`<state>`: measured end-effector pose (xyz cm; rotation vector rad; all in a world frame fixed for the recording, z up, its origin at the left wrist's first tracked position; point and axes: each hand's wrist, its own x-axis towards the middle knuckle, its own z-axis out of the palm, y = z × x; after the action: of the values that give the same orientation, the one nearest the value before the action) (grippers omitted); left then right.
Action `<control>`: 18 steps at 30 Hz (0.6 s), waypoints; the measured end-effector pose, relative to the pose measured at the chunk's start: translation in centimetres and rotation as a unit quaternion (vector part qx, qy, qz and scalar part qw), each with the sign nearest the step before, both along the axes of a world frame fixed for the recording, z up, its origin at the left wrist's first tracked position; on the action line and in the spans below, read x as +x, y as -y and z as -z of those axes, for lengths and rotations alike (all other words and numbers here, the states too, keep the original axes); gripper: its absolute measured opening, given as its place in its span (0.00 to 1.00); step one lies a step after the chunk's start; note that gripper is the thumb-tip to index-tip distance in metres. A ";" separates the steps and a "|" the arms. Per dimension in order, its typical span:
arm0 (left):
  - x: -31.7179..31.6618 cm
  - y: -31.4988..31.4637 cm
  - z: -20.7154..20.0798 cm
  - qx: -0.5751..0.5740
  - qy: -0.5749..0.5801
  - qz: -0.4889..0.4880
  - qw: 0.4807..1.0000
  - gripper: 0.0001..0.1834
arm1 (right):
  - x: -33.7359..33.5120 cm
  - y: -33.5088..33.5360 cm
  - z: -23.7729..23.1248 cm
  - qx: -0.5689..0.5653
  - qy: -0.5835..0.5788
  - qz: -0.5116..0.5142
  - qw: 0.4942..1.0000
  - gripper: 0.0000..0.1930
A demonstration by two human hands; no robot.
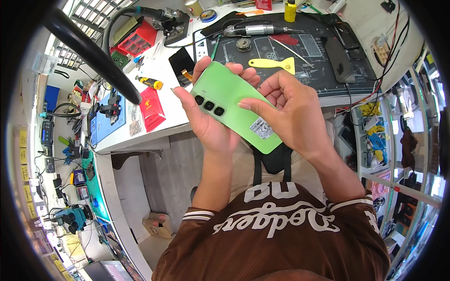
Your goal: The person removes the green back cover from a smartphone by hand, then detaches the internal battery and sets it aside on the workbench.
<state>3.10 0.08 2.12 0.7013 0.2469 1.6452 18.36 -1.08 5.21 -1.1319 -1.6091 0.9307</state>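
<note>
A light green smartphone (234, 98) is held above my lap, its back with several black camera rings facing up. A white printed label is stuck near its lower right end. My left hand (211, 124) cradles the phone from below, thumb by the camera end and fingertips curling past the far edge. From the right, my right hand (290, 107) grips the phone's side, its thumb lying on the back. The phone's screen side is hidden. Just beyond it, a yellow plastic scraper (274, 64) and a dark phone screen (182, 64) with an orange flex cable lie on the workbench.
The black work mat (323, 86) carries a metal pen-shaped tool (248, 30), a small round tin (243, 44) and a dark phone (338, 61). A red packet (152, 110) and a yellow screwdriver (150, 83) lie left. A black arm (93, 61) hangs overhead; glass shelves stand right.
</note>
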 end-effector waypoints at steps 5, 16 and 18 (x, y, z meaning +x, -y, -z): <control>-0.6 0.4 1.6 0.018 -0.132 -0.139 0.981 0.26 | -0.8 0.1 0.0 -0.128 -0.034 -0.063 0.989 0.11; -1.4 0.9 0.6 -0.048 -0.143 -0.131 0.980 0.27 | -1.4 0.0 1.1 -0.037 -0.028 -0.047 0.998 0.08; -1.4 0.5 1.3 -0.035 -0.129 -0.129 0.983 0.27 | -1.5 0.1 1.2 -0.042 -0.040 -0.054 0.997 0.09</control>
<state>1.65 -0.42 0.82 0.8566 0.5997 1.7788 16.87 -1.19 4.01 -1.0597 -1.5907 1.1088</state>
